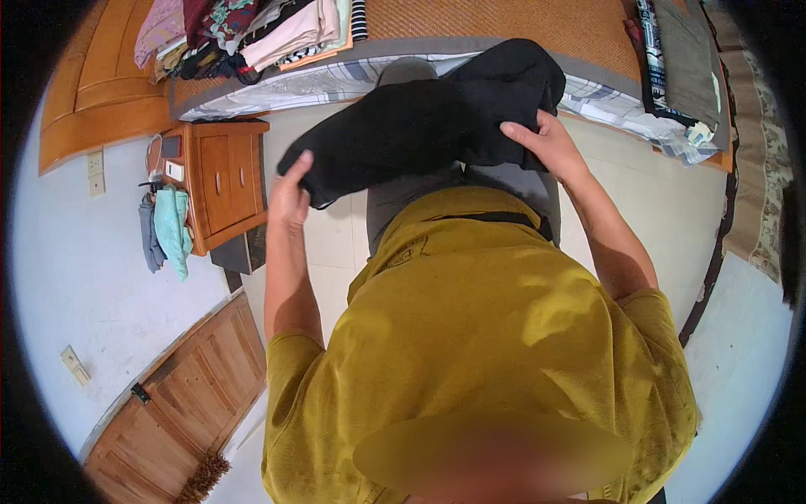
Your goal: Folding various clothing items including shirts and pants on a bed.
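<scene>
Near the bed (491, 21), held black cloth (411, 126) lengthwise from near left to far right, pinching left end in left grip (289, 198), near-right edge in right grip (552, 148).

Floor (327, 252): bright and pale, with a soft shadow below the black cloth (411, 126)
Yellow-green shirt (495, 328): lit unevenly, a paler patch on the chest at picture right, duller elsewhere
Cloth folds: so dark that most detail is lost
Wall (92, 269): bright, cool white, tinged blue toward the rim
Bed (487, 18): front edge bowed by the fisheye
Door (176, 386): tilted and curved
Corners: black, outside the lens circle
Lower edge: a smooth blurred oval hides detail
</scene>
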A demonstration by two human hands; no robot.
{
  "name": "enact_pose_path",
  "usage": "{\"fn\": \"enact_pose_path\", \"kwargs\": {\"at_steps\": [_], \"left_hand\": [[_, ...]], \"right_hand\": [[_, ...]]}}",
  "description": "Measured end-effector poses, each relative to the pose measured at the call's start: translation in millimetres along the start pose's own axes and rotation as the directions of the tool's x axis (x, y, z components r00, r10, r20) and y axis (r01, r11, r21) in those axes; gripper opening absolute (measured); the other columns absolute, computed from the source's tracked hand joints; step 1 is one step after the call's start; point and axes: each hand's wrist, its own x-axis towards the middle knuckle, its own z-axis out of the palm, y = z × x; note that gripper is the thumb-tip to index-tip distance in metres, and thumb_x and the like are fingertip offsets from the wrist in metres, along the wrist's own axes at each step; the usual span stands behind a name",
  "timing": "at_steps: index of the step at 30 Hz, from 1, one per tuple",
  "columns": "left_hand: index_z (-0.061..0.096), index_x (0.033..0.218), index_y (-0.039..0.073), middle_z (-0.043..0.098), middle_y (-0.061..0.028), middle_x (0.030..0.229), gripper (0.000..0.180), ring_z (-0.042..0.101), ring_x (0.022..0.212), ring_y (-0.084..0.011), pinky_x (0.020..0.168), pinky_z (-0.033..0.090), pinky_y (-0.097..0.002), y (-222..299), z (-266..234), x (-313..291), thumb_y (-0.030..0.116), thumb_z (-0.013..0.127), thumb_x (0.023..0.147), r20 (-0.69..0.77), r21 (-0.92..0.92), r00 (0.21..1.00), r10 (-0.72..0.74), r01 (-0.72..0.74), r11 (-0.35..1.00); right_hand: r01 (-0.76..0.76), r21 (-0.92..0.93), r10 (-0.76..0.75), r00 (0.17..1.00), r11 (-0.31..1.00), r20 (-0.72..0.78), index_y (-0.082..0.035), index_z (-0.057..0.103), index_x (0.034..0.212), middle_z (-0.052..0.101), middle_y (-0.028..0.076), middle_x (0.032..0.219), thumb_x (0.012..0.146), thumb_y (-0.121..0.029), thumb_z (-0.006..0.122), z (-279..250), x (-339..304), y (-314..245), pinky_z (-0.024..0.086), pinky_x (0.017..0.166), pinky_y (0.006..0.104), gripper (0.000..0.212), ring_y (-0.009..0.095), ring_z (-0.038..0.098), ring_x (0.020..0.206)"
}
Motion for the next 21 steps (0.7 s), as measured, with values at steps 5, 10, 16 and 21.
{"fn": "enact_pose_path", "kwargs": {"at_steps": [5, 10, 16, 21], "left_hand": [[0.056, 0.106, 0.0, 0.06, -0.0117, 0.104, 0.033, 0.057, 0.097, -0.0238, 0.087, 0.044, -0.0368, 83.0, 8.6, -26.3, 0.019, 0.063, 0.08, -0.094, -0.16, 0.986, 0.138, -0.152, 0.975], [0.044, 0.122, -0.002, 0.048, -0.0148, 0.124, 0.05, 0.043, 0.117, -0.0271, 0.102, 0.03, -0.0428, 112.2, -11.8, -37.4, 0.025, 0.059, 0.083, 0.233, -0.339, 0.94, 0.249, -0.162, 0.927], [0.052, 0.111, -0.004, 0.058, -0.0126, 0.108, 0.041, 0.056, 0.098, -0.024, 0.089, 0.043, -0.0333, 27.8, 1.4, -15.5, 0.013, 0.066, 0.076, 0.128, -0.076, 0.991, -0.042, 0.052, 0.996], [0.052, 0.11, -0.004, 0.057, -0.015, 0.109, 0.039, 0.055, 0.101, -0.026, 0.091, 0.042, -0.0386, 71.4, 3.6, -23.7, 0.016, 0.064, 0.079, -0.131, -0.155, 0.989, 0.071, -0.091, 0.984]], "right_hand": [[0.25, 0.106, -0.235, 0.963, 0.963, -0.132, 0.001, 0.058, 0.1, 0.059, 0.001, 0.098, 0.09, -0.024, 0.051, 0.8, -31.7, -49.9, 0.04, 0.079, 0.0229, 0.028, 0.007, 0.05, 0.087], [0.34, 0.099, -0.336, 0.94, 0.935, -0.05, 0.001, 0.058, 0.099, 0.057, -0.001, 0.091, 0.092, -0.031, 0.046, -0.7, -40.6, -59.9, 0.039, 0.078, 0.0222, 0.034, 0.007, 0.049, 0.084], [0.111, 0.021, -0.111, 0.994, 0.994, 0.023, -0.001, 0.058, 0.087, 0.057, -0.001, 0.082, 0.089, -0.026, 0.052, -10.6, -17.5, 4.0, 0.039, 0.074, 0.0229, 0.025, 0.007, 0.048, 0.081], [0.548, -0.418, -0.623, 0.78, 0.725, -0.057, 0.002, 0.055, 0.08, 0.056, 0.009, 0.086, 0.083, -0.018, 0.058, -4.9, -24.7, -31.3, 0.041, 0.074, 0.0292, 0.021, 0.02, 0.053, 0.082]]}}
